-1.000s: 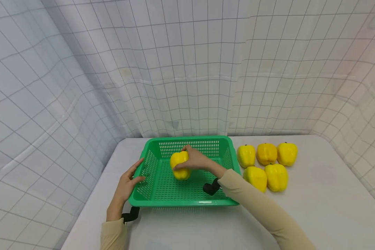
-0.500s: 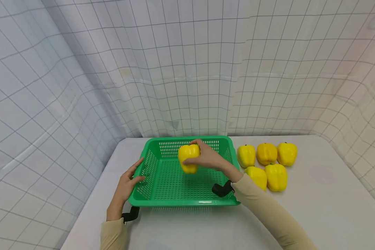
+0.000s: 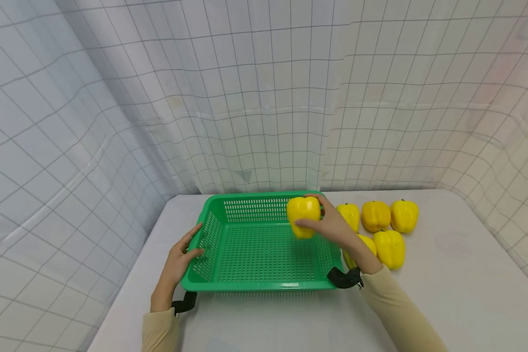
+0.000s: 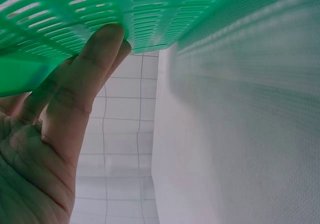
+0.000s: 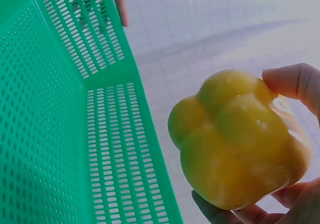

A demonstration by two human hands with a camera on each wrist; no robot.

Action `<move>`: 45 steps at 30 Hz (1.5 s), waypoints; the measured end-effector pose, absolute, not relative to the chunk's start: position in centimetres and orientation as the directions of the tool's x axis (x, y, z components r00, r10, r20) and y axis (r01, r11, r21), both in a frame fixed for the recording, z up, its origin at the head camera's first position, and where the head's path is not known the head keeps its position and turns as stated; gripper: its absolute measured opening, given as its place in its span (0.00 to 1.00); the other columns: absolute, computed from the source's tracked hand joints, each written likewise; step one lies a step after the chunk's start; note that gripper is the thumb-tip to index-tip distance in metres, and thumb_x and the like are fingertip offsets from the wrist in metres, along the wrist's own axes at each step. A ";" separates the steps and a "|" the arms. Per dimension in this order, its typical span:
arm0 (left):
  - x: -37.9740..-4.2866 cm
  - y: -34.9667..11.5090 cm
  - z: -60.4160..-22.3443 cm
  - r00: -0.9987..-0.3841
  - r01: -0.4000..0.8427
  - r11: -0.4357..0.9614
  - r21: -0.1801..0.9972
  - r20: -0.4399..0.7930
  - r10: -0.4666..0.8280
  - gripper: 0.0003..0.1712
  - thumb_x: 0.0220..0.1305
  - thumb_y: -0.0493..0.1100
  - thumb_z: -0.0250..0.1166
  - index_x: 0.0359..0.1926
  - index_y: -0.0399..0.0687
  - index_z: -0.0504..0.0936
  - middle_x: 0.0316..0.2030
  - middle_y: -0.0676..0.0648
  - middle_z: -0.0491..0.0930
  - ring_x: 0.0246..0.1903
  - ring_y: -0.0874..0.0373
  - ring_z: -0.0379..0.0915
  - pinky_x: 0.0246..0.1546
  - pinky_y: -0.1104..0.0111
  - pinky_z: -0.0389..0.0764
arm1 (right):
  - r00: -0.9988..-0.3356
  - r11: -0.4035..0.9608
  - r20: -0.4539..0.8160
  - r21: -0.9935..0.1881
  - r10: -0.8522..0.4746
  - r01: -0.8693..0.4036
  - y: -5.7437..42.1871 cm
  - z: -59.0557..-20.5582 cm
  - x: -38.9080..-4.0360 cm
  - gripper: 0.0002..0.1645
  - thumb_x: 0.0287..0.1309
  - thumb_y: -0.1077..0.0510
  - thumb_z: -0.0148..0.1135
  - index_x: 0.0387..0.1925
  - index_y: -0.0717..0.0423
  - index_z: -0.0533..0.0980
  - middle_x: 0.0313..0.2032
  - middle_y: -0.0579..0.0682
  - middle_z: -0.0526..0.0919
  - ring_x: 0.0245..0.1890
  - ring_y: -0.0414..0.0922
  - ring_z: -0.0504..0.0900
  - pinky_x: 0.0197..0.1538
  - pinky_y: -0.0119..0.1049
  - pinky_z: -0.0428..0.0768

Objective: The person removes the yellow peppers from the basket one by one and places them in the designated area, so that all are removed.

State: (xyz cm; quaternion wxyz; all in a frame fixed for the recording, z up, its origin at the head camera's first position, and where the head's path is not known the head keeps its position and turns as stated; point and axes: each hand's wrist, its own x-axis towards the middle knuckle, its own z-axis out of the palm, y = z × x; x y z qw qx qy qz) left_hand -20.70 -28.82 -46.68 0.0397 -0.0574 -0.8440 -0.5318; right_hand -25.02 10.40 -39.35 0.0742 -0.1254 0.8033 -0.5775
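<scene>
A yellow bell pepper [image 3: 302, 215] is held by my right hand [image 3: 336, 227] above the right part of the green basket [image 3: 259, 285]. In the right wrist view, the thumb and fingers close round the sides of the pepper [image 5: 240, 139], its lobed end facing the camera. My left hand [image 3: 175, 264] grips the basket's left rim, with the thumb over the inner side. The left wrist view shows the fingers [image 4: 82, 77] against the outer slotted wall [image 4: 150, 14]. Inside the basket only its slotted floor shows.
Several more yellow bell peppers stand in two rows right of the basket, such as one at the back [image 3: 404, 215] and one in front [image 3: 389, 249]. The right forearm partly covers the nearest ones. Gridded white curtains [image 3: 268, 122] enclose the white table [image 3: 444, 274].
My right hand has lifted the bell pepper from low in the basket and carried it right, towards the basket's right side. The left hand has stayed in place.
</scene>
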 end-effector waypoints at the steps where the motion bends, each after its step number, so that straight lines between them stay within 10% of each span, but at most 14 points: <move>1: -20.7 -28.8 -46.7 -0.990 0.139 0.425 0.894 0.128 0.056 0.38 0.62 0.36 0.59 0.72 0.57 0.59 0.68 0.38 0.58 0.56 0.39 0.66 0.43 0.54 0.74 | -0.963 0.306 0.030 -0.945 -0.269 -0.115 10.9 -39.4 -24.9 0.44 0.50 0.46 0.71 0.65 0.47 0.60 0.51 0.58 0.71 0.45 0.53 0.73 0.42 0.43 0.76; 22: -20.7 -28.8 -46.7 -0.989 0.148 0.413 0.899 0.135 0.060 0.38 0.63 0.35 0.59 0.72 0.55 0.59 0.68 0.38 0.57 0.56 0.38 0.66 0.44 0.54 0.74 | -0.997 0.145 0.019 -0.989 0.074 -0.008 20.2 -41.1 -21.8 0.51 0.62 0.48 0.61 0.72 0.58 0.40 0.64 0.61 0.58 0.52 0.46 0.67 0.45 0.23 0.71; 45: -20.7 -28.9 -46.7 -0.989 0.146 0.412 0.899 0.135 0.056 0.38 0.62 0.35 0.59 0.72 0.56 0.59 0.68 0.37 0.58 0.54 0.38 0.68 0.41 0.57 0.76 | -0.927 0.248 -0.018 -0.961 0.373 0.119 28.4 -44.7 -21.2 0.53 0.58 0.43 0.62 0.71 0.63 0.45 0.61 0.60 0.54 0.41 0.36 0.66 0.36 0.17 0.71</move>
